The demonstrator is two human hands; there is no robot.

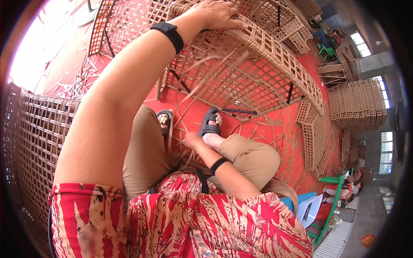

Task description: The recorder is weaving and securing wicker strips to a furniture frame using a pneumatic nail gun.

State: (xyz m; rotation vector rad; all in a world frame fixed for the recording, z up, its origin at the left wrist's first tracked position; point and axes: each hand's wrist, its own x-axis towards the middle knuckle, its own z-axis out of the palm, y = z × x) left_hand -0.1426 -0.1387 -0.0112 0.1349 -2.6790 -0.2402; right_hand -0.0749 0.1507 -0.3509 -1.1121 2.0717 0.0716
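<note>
My left hand (pixel 217 16) grips the upper rim of a large woven wicker frame (pixel 275 43), its thumb lying along the braided edge. The frame has an open lattice of tan strips and black metal bars, and stands tilted in front of my feet. Low between my knees, my right hand (pixel 192 140) is closed and slightly blurred by motion. Its fingers seem to pinch a long flat weaving strip (pixel 182 122). More loose strips (pixel 202 81) run up from there toward the lattice, some smeared by movement.
On the red floor (pixel 269 137) lie scattered strip scraps. A dark woven panel (pixel 45 129) stands at my left. To the right are a smaller wicker piece (pixel 316 137), stacked wicker frames (pixel 357 105), a green chair frame (pixel 333 210) and a white bin (pixel 310 210). Other people sit farther off.
</note>
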